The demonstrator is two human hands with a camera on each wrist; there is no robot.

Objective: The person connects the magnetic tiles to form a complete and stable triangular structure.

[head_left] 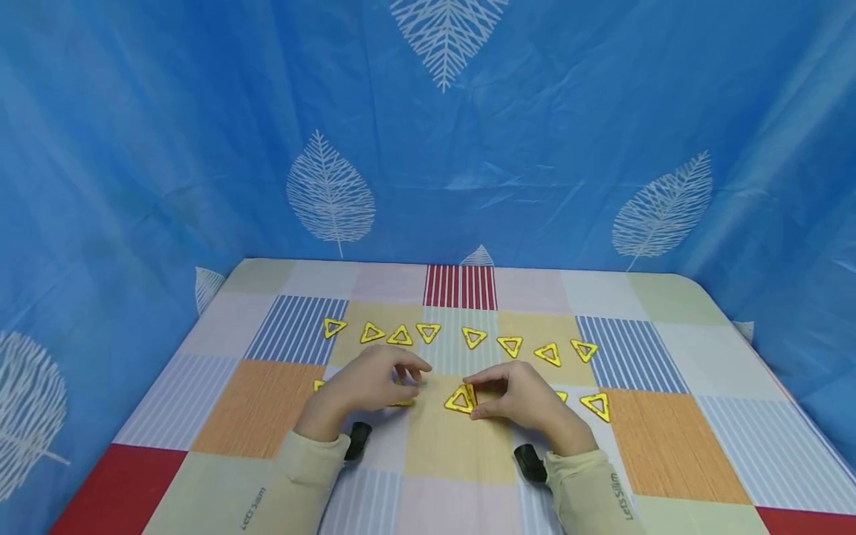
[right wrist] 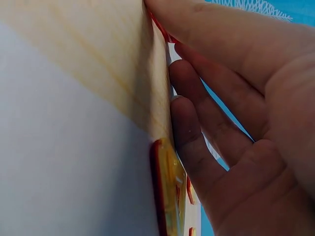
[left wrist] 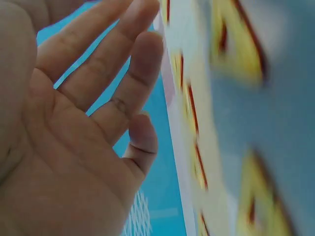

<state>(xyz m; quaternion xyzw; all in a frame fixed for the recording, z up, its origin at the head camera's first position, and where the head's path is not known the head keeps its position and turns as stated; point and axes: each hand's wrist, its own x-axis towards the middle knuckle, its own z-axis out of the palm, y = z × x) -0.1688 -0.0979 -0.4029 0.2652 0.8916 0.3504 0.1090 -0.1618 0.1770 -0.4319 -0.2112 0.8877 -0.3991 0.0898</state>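
Creased blue fabric (head_left: 414, 200) printed with white leaves backs a patchwork-patterned tabletop (head_left: 461, 461). The left hand (head_left: 377, 379), fingers loosely parted, holds nothing near glossy yellow triangles (head_left: 400, 342); rightward, just beside a flat hollow triangle (head_left: 458, 409), a red-edged triangle (head_left: 472, 392) tilts up, pinched by the right hand (head_left: 528, 397).

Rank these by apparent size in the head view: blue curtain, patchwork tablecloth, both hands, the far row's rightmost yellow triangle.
1. Blue curtain
2. Patchwork tablecloth
3. Left hand and right hand: too alike to rank
4. Rightmost far-row yellow triangle
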